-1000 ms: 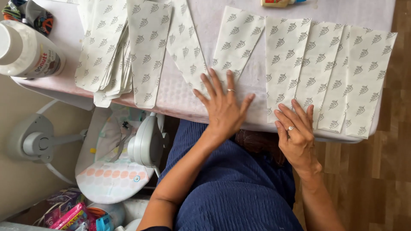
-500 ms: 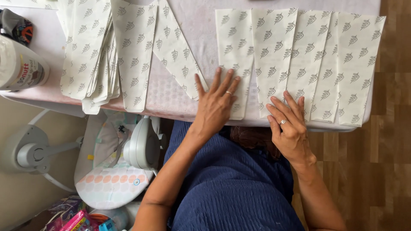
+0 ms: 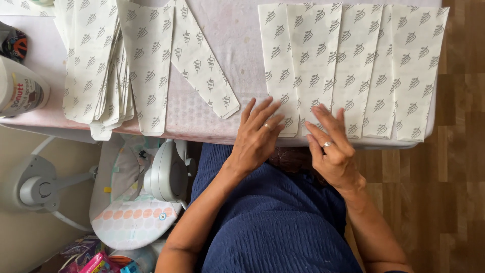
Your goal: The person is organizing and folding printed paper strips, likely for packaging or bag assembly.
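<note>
Paper strips printed with a grey leaf motif cover a pale pink tabletop (image 3: pixel 232 30). Five or so lie side by side, edges overlapping, in a fanned row of strips (image 3: pixel 353 65) at the right; by this layout the arranging appears partly done. An unsorted stack of strips (image 3: pixel 96 65) remains at the left, and one loose strip (image 3: pixel 202 60) lies askew between stack and row, so much seems left to place.

Left hand (image 3: pixel 257 139): flat, fingers spread and holding nothing, its fingertips (image 3: pixel 275 108) resting at the lower left corner of the row's first strip. Right hand (image 3: pixel 331 146): likewise open and empty, fingers extended close together, tips touching the lower ends of the second and third strips. Both hands sit at the table's near edge, above a dark blue garment (image 3: pixel 273 222). A white bottle (image 3: pixel 20 88) stands at far left.
</note>
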